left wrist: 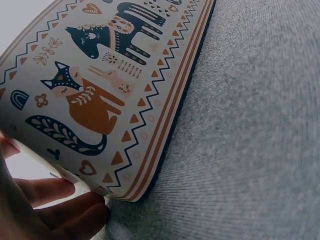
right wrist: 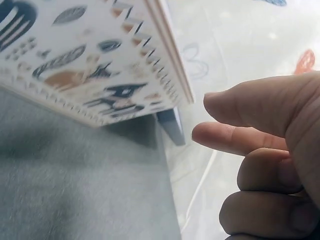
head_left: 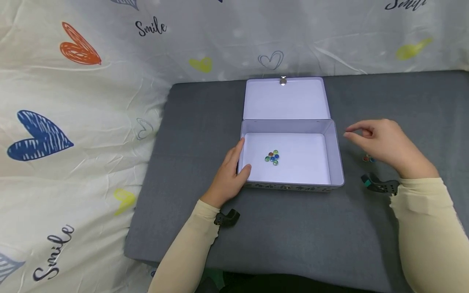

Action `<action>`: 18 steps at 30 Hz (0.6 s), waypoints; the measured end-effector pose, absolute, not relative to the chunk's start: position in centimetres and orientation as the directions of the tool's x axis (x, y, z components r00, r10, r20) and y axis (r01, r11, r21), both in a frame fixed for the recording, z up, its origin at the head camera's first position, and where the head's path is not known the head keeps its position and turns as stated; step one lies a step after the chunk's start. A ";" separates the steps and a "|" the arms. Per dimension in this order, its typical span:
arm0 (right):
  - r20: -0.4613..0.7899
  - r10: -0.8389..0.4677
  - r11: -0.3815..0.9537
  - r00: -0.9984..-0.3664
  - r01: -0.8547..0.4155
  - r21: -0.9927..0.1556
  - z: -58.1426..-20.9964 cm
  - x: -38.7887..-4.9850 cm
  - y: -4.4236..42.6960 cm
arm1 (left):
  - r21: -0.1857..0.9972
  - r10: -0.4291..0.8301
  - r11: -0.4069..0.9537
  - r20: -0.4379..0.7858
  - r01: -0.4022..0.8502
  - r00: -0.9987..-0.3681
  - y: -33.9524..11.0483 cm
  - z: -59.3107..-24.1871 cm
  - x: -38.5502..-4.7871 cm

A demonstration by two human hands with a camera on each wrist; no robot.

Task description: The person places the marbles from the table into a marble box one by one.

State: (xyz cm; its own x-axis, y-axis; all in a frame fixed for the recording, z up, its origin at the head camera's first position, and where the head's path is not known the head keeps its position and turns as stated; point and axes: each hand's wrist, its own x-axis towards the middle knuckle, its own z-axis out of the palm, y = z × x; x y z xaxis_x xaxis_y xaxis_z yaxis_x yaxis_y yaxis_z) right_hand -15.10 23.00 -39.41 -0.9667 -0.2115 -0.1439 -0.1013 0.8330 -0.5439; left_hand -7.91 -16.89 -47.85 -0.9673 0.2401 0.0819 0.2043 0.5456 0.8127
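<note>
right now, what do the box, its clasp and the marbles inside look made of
Box: probably printed tin; thin walls, smooth pale interior. Clasp: likely metal, with a silvery shine. Marbles: probably glass, glossy, coloured, with bright glints; plastic possible.

two hands (head_left: 228, 175) (head_left: 389, 143), one box (head_left: 300, 158), several marbles (head_left: 272, 159)

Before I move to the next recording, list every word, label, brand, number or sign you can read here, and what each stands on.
"Smile": on the printed backdrop, upper left in the head view.
"Smile": on the backdrop, upper right, partly cut off.
"Smile": on the backdrop, lower left, running sideways.
The box shows pictures and patterns, no readable lettering.
</note>
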 end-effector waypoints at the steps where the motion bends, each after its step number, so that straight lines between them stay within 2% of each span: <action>1: -0.144 -0.209 0.834 -0.967 -0.099 -0.543 -39.5 -15.0 23.2 | 0.813 0.241 0.545 0.083 0.205 -0.967 -16.9 -47.8 -7.9; 18: -0.145 -0.174 0.854 -0.974 -0.076 -0.514 -41.4 -14.8 26.3 | 0.826 0.246 0.526 0.082 0.204 -0.966 -17.0 -47.6 -7.7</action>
